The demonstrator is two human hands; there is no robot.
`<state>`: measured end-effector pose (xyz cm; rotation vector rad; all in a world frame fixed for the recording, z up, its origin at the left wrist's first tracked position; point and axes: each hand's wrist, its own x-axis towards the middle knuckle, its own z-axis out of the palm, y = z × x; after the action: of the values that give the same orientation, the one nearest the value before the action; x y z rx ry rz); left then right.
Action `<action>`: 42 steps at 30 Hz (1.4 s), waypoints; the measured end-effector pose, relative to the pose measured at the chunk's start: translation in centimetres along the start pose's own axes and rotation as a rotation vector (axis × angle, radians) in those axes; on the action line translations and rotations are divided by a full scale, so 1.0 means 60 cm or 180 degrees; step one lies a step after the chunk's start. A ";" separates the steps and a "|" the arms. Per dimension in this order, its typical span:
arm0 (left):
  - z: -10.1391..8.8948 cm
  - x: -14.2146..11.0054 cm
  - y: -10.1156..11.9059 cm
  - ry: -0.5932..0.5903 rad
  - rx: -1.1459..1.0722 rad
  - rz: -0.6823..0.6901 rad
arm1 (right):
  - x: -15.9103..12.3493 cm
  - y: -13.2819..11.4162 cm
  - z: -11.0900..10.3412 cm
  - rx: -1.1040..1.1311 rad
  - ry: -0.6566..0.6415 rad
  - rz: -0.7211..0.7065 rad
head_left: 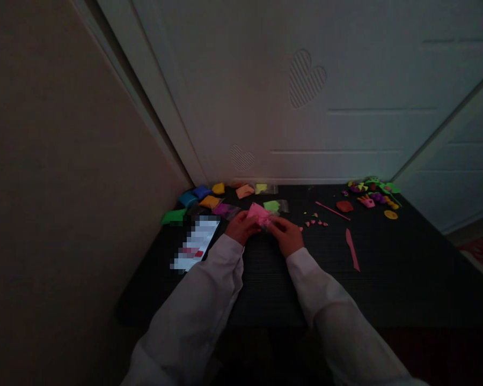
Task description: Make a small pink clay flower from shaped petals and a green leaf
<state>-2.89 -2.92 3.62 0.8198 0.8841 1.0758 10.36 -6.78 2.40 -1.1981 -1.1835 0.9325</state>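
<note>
left hand (241, 228) + right hand (286, 236): grip pinching crinkled pink plastic packet (258, 211) | right: slim pink blade-shaped plastic tool (352, 250) | dark fine-ridged desk (402, 268)

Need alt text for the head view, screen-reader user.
A person's left hand and right hand hold a pink packet over a dark table. A lit phone lies left, colorful packets left and beyond, small pink pieces and a pink knife-shaped tool right.

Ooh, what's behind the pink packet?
Behind are a peach packet, a yellow packet and a light green packet. The pink packet, left hand and right hand hide what's directly behind them.
</note>
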 end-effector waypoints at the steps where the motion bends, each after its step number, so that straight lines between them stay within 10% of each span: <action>1: 0.001 -0.001 0.000 -0.0008 -0.0006 -0.0024 | 0.000 0.001 0.000 -0.0020 0.0022 -0.0002; 42: 0.002 -0.004 0.000 -0.0186 0.0007 -0.0374 | -0.009 -0.014 -0.007 -0.0502 0.0144 -0.0587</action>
<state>-2.84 -3.18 3.72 0.7878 0.8734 0.9441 10.62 -7.52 3.17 -1.2049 -1.3258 0.6810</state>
